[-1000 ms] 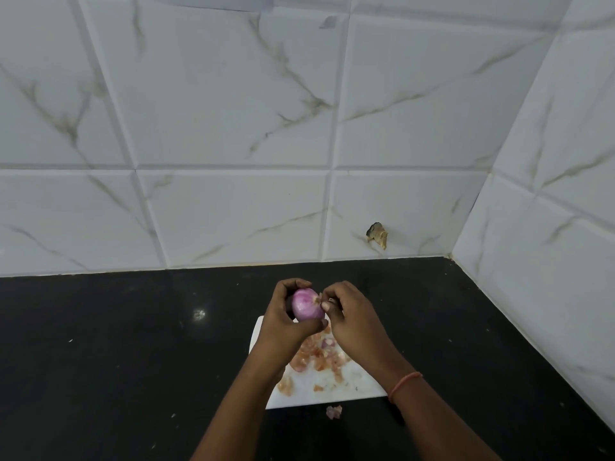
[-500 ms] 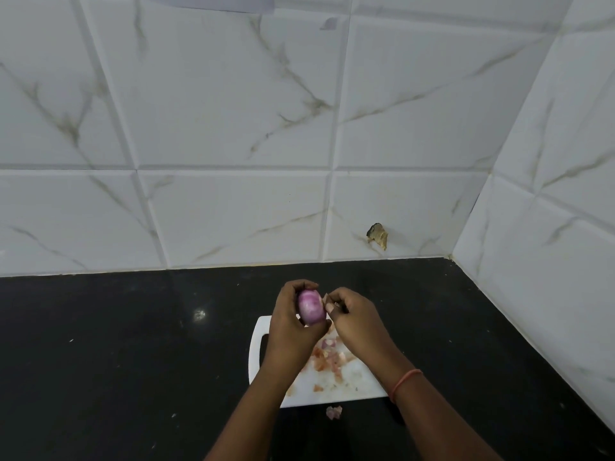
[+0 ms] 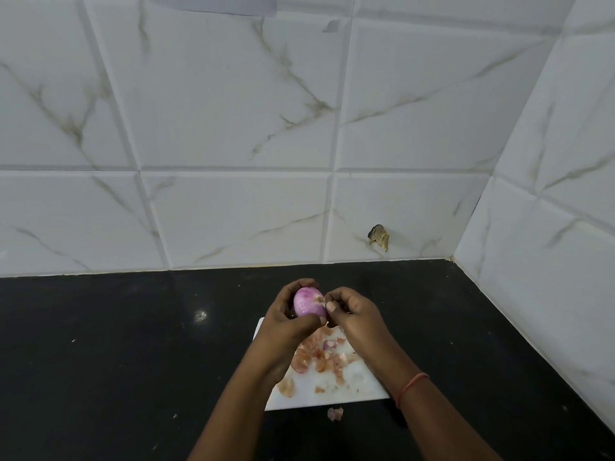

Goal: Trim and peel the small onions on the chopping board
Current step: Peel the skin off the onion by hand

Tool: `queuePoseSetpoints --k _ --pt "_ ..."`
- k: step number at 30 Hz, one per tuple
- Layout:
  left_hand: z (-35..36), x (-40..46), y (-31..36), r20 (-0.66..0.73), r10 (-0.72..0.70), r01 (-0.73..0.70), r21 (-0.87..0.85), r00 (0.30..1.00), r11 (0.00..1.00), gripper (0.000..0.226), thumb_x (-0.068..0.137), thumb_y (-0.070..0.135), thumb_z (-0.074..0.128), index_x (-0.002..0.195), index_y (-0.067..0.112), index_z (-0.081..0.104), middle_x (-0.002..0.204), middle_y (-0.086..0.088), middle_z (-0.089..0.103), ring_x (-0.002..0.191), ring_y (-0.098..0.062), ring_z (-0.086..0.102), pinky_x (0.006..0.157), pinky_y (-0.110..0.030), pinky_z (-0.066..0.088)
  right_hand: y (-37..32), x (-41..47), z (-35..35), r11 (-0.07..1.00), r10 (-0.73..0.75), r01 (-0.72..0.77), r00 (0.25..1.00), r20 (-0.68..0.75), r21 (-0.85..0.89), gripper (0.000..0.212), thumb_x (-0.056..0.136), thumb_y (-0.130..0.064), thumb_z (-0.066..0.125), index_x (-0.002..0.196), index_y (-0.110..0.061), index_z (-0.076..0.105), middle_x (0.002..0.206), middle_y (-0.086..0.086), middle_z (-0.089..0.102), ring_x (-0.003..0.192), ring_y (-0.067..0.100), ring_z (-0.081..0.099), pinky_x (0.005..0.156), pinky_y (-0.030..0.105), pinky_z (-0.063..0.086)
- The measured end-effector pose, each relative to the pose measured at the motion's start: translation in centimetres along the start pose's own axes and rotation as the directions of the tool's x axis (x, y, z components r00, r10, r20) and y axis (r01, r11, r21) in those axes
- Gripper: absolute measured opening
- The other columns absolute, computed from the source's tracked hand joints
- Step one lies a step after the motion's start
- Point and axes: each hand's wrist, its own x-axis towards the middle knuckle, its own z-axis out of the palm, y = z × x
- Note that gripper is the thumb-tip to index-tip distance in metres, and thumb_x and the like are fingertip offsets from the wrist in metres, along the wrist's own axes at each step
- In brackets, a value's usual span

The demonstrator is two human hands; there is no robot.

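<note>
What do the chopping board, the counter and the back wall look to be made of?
Chopping board: likely white plastic, smooth and matte, thin with a uniform edge. Counter: probably polished black stone, glossy, with a light reflection and fine specks. Back wall: glazed ceramic tiles with a marble-like print, grey-brown veins and bevelled joints.

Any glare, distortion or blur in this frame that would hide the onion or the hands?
Head view: wide-angle bending curves the tile lines; one small glare spot on the black counter, away from the work. The onion is lit evenly and readable between the left hand and right hand, though fine peel detail is soft.
</note>
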Motion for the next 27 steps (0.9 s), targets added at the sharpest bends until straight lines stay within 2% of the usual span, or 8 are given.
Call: queuePoseSetpoints --k 4,6,8,10,14,18,23,27 --pt "0.0 -0.2 0.2 0.028 -0.019 0.02 -0.026 0.999 0.999 0.058 0.065 0.002 0.078 0.114 0.031 0.07 0.128 -0.01 0.062 0.118 -0.035 0.063 0.093 -0.05 0.058 -0.6 0.0 -0.6 0.993 0.074 -0.081 0.994 0.076 0.084 0.012 0.097 -0.012 0.055 0.094 -0.017 0.065 0.094 0.002 0.067 0.084 0.012 0.066 0.064 0.012 0.05" --pt "-0.1 -0.1 0.3 0.041 -0.029 0.031 -0.039 0.999 0.999 0.057 0.068 -0.001 0.077 0.115 0.03 0.07 0.129 -0.011 0.062 0.118 -0.035 0.063 0.091 -0.046 0.059 -0.8 -0.1 -0.9 0.981 0.121 -0.135 0.987 0.109 0.139 0.015 0.098 -0.012 0.053 0.095 -0.016 0.066 0.1 0.007 0.068 0.092 0.02 0.067 0.076 0.024 0.056" --pt "-0.2 0.0 0.5 0.054 -0.06 0.067 -0.15 0.997 0.986 0.054 0.078 -0.012 0.07 0.12 0.022 0.068 0.129 -0.015 0.062 0.117 -0.037 0.065 0.088 -0.041 0.06 -0.6 -0.1 -1.1 0.897 0.149 -0.192 0.979 0.136 0.399 0.02 0.1 -0.007 0.048 0.093 -0.012 0.065 0.098 0.011 0.066 0.093 0.027 0.065 0.087 0.04 0.056" --pt "-0.4 0.0 0.8 0.065 -0.087 0.1 -0.239 0.994 0.966 0.053 0.082 -0.019 0.063 0.123 0.015 0.065 0.129 -0.018 0.063 0.114 -0.037 0.067 0.085 -0.038 0.06 -0.5 0.0 -1.5 0.789 0.138 -0.2 0.979 0.15 0.581 0.019 0.099 -0.004 0.046 0.093 -0.007 0.063 0.09 0.011 0.064 0.088 0.027 0.064 0.086 0.045 0.053" --pt "-0.1 -0.1 0.8 0.068 -0.1 0.115 -0.259 0.993 0.959 0.054 0.082 -0.02 0.063 0.124 0.013 0.066 0.13 -0.017 0.062 0.113 -0.037 0.067 0.088 -0.041 0.06 -0.6 0.0 -1.4 0.897 0.126 -0.109 0.992 -0.012 0.428 0.011 0.092 -0.005 0.061 0.094 -0.011 0.071 0.09 0.007 0.074 0.087 0.021 0.07 0.079 0.036 0.058" --pt "0.2 -0.1 0.8 0.068 -0.112 0.127 -0.278 0.991 0.952 0.055 0.082 -0.019 0.063 0.125 0.015 0.067 0.132 -0.017 0.061 0.117 -0.038 0.065 0.087 -0.041 0.06 -0.4 0.1 -1.0 0.969 0.051 -0.006 0.983 -0.176 0.247 0.021 0.096 -0.011 0.057 0.099 -0.024 0.073 0.093 0.0 0.073 0.082 0.014 0.07 0.067 0.024 0.057" --pt "0.3 0.1 0.6 0.048 -0.081 0.091 -0.275 0.996 0.957 0.057 0.082 -0.02 0.063 0.125 0.017 0.068 0.131 -0.015 0.062 0.116 -0.036 0.066 0.086 -0.039 0.06 0.1 0.0 -0.9 0.993 -0.054 0.057 0.998 -0.029 0.102 0.03 0.095 -0.027 0.059 0.125 -0.024 0.064 0.115 -0.007 0.066 0.103 0.008 0.063 0.078 0.022 0.056" --pt "0.1 0.1 0.3 0.027 -0.035 0.04 -0.218 0.999 0.975 0.059 0.082 -0.021 0.062 0.123 0.02 0.068 0.13 -0.012 0.063 0.119 -0.036 0.063 0.088 -0.042 0.059 0.6 0.0 -0.6 0.992 -0.125 0.125 0.99 -0.06 -0.004 0.025 0.087 -0.028 0.07 0.113 -0.025 0.069 0.107 -0.012 0.067 0.1 0.004 0.063 0.083 0.022 0.055"
